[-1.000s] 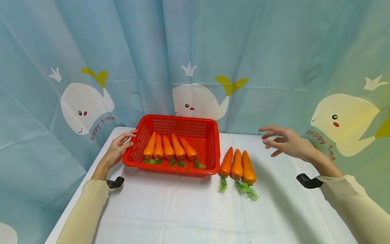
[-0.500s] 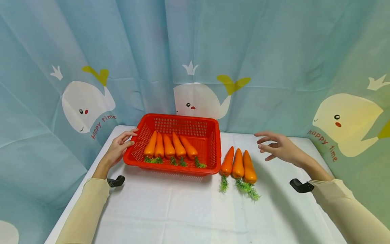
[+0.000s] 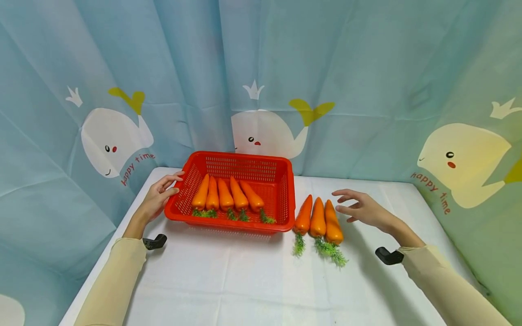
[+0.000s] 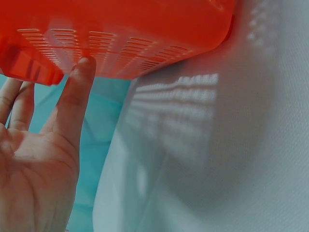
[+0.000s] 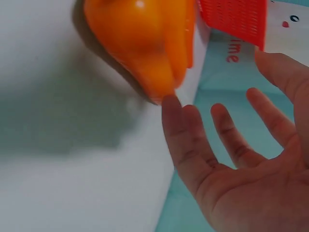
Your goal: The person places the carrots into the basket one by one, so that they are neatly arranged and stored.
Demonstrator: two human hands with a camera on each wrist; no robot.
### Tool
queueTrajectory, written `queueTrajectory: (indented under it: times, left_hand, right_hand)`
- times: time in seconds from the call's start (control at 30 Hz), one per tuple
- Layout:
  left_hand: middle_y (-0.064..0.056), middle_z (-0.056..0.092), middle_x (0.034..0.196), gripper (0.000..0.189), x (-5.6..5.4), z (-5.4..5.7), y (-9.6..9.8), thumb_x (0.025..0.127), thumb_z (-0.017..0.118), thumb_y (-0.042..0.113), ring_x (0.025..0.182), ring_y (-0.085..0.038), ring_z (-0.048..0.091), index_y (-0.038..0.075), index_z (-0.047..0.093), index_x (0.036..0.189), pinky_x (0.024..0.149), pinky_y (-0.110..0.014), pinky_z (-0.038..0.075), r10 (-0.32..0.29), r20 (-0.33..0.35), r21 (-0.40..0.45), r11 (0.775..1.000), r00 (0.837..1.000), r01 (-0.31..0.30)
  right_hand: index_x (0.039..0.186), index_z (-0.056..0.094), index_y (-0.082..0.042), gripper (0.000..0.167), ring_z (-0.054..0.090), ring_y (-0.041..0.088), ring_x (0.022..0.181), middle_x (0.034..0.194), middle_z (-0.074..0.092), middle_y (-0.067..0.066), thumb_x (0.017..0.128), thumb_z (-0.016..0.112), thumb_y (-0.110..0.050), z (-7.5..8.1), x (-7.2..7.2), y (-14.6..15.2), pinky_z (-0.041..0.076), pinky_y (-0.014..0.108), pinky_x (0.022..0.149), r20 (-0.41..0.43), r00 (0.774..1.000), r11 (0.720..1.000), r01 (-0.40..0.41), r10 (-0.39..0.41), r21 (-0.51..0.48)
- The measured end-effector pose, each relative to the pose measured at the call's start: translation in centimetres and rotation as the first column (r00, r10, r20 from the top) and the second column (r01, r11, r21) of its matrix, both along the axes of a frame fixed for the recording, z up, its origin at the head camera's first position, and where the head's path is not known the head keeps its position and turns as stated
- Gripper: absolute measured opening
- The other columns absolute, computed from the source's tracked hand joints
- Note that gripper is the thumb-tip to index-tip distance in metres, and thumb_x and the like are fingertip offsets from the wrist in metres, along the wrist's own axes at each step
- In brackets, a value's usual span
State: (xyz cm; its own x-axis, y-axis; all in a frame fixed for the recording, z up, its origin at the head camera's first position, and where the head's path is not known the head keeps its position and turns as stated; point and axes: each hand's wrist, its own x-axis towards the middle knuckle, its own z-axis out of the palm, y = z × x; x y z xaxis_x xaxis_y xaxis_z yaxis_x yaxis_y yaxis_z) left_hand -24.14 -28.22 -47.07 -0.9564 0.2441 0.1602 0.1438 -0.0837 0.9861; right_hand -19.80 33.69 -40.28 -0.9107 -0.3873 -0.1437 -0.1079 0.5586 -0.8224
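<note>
My left hand (image 3: 157, 198) grips the left rim of the red plastic basket (image 3: 290, 194); in the left wrist view a digit (image 4: 77, 92) lies against the slotted wall. Inside the basket several orange carrots (image 3: 225, 197) lie side by side, green tops toward me. Three more carrots lie on the table just right of it: a left one (image 3: 303, 215), a middle one (image 3: 317, 218) and a right one (image 3: 332, 222). Beside the right carrot my right hand (image 3: 363, 209) hovers with spread, loosely bent fingers, holding nothing. Whether a fingertip touches that carrot, I cannot tell.
A white cloth covers the table (image 3: 228, 285). Right behind it hangs a blue-green curtain (image 3: 367, 68) with printed whales, which also closes off both sides. Each forearm wears a black wrist device, such as the right one (image 3: 389, 256).
My right hand has moved left and slightly toward me, down to the right carrot. The left hand, basket and carrots stay where they were.
</note>
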Motion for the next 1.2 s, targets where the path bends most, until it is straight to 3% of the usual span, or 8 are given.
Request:
queueTrajectory:
  times: [0.3,0.53,0.67,0.9,1.2]
  left_hand:
    - [-0.010,0.037,0.161,0.026,0.1,0.1,0.1,0.103,0.056,0.005,0.141,-0.020,0.038,-0.004,0.053,0.128,0.093,-0.028,0.056,0.006,0.003,-0.009,1.000,1.000,-0.006]
    - [-0.007,0.039,0.160,0.025,-0.1,-0.1,0.1,0.104,0.056,0.005,0.134,-0.016,0.047,-0.003,0.054,0.127,0.092,-0.029,0.057,0.000,0.001,-0.003,1.000,1.000,0.000]
    - [-0.006,0.040,0.160,0.023,0.0,-0.1,0.0,0.104,0.056,0.005,0.132,-0.014,0.049,-0.001,0.055,0.126,0.092,-0.028,0.057,0.002,0.003,-0.004,1.000,1.000,-0.002]
    - [-0.006,0.039,0.161,0.022,0.0,-0.2,0.0,0.104,0.055,0.005,0.132,-0.014,0.049,0.002,0.056,0.126,0.092,-0.029,0.057,0.000,0.004,-0.004,1.000,1.000,0.000]
    - [-0.006,0.038,0.161,0.024,0.0,-0.2,-0.1,0.104,0.056,0.006,0.132,-0.014,0.049,0.001,0.055,0.127,0.091,-0.029,0.057,0.002,0.004,-0.009,1.000,1.000,-0.002]
  right_hand:
    - [0.150,0.043,0.001,0.056,0.068,0.033,0.094,0.143,0.039,0.038,0.101,0.067,-0.015,-2.4,0.1,-0.8,0.061,0.052,0.080,0.082,0.997,1.000,-0.004,0.005,-0.019]
    - [0.151,0.041,0.001,0.064,0.057,0.027,0.080,0.135,0.042,0.032,0.098,0.071,-0.015,-3.7,0.2,-0.7,0.058,0.038,0.072,0.100,0.995,0.999,0.010,-0.013,0.030]
    - [0.151,0.044,-0.001,0.068,0.051,0.025,0.082,0.128,0.045,0.027,0.094,0.076,-0.019,-4.0,0.4,-0.9,0.051,0.033,0.068,0.097,0.995,0.999,0.008,-0.013,0.052]
    - [0.152,0.040,0.000,0.072,0.060,0.026,0.082,0.128,0.045,0.029,0.093,0.077,-0.018,-4.2,0.5,-1.0,0.060,0.041,0.070,0.161,0.987,1.000,0.011,-0.009,-0.009]
    - [0.155,0.035,0.004,0.078,0.066,0.026,0.082,0.131,0.048,0.033,0.093,0.078,-0.018,-4.4,0.5,-1.0,0.062,0.045,0.072,0.178,0.984,1.000,0.023,-0.021,-0.008]
